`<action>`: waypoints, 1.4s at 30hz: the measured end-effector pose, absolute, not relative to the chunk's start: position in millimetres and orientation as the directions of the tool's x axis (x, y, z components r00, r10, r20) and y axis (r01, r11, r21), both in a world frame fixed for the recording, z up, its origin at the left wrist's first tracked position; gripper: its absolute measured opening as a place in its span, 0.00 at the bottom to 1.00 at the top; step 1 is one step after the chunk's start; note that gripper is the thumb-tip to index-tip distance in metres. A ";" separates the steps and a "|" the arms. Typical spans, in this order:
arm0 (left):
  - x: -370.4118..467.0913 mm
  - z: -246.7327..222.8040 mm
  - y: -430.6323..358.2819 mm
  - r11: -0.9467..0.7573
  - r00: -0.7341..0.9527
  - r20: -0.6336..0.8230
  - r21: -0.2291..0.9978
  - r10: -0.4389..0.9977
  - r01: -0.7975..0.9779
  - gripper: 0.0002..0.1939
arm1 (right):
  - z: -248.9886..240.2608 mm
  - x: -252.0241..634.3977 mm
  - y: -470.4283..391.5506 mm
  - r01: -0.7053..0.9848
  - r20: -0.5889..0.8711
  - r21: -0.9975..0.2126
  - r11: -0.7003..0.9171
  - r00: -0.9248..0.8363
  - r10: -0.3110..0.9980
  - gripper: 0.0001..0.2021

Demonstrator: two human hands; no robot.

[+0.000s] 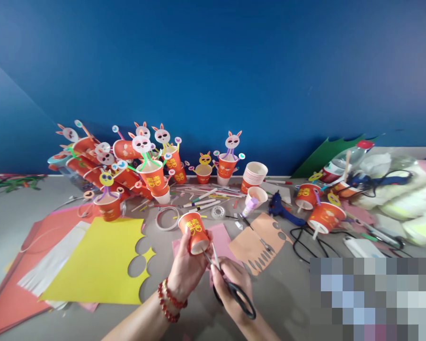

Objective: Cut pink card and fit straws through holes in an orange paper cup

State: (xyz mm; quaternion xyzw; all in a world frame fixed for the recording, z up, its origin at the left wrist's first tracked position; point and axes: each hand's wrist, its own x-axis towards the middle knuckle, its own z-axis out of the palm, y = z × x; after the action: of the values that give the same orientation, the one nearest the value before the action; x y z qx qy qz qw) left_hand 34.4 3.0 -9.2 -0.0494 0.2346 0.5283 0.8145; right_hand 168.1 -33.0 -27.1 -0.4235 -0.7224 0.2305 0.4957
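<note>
A red paper cup [193, 228] with yellow characters lies tilted in my left hand [188, 265], whose fingers wrap round its side. Its white base faces toward me. My right hand [232, 279] is closed on a pair of scissors [242, 299] with black handles. The scissor blades point up at the cup's base and their tips are at or touching it; I cannot tell whether they go in. A thin white stick-like piece [216, 255] shows beside the blades near my right fingers.
Yellow paper [99, 260] with round cut-outs lies left, orange paper [257, 244] right. Behind stand several decorated cups [152, 177] with animal faces and a cup stack [254, 176]. A blue glue gun [284, 210], black cable [301, 246] and plastic bottle [344, 161] are at the right.
</note>
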 end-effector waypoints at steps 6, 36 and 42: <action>35.8 -11.9 2.0 0.431 0.318 -0.391 0.246 0.864 -0.868 0.20 | -24.3 168.4 -32.6 0.416 0.517 -0.733 0.538 -0.174 0.838 0.12; 44.9 -23.2 -3.4 0.407 0.259 -0.411 0.328 0.874 -0.852 0.20 | -47.9 163.2 -39.4 0.402 0.463 -0.793 0.459 -0.092 0.881 0.11; 44.0 -23.9 -2.1 0.359 0.209 -0.406 0.340 0.889 -0.869 0.19 | -45.2 165.0 -38.3 0.398 0.449 -0.797 0.454 -0.113 0.887 0.10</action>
State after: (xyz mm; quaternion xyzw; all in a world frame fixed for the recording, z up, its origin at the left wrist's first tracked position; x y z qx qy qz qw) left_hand 44.0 -2.1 -23.9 0.0184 0.2749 0.5656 0.7773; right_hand 165.0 -38.3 -45.2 -0.4575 -0.7019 0.2524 0.4841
